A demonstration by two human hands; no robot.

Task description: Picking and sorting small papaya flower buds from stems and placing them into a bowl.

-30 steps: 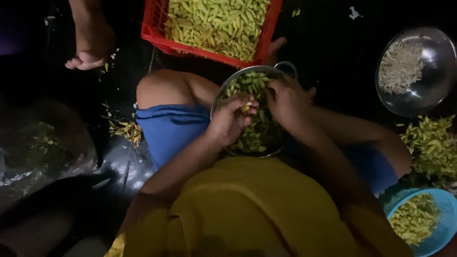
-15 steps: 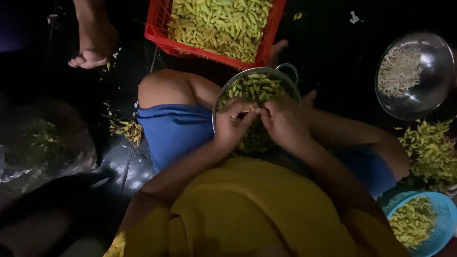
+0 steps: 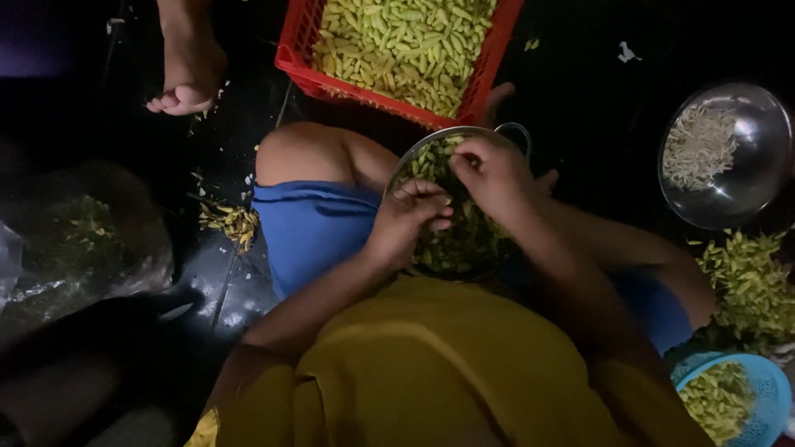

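Dimly, both the left hand and right hand curl over the pod-filled bowl, their grip unclear.

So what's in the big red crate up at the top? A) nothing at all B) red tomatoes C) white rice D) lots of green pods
D: the red crate is heaped with green pods, the same kind as those in the metal bowl under both hands.
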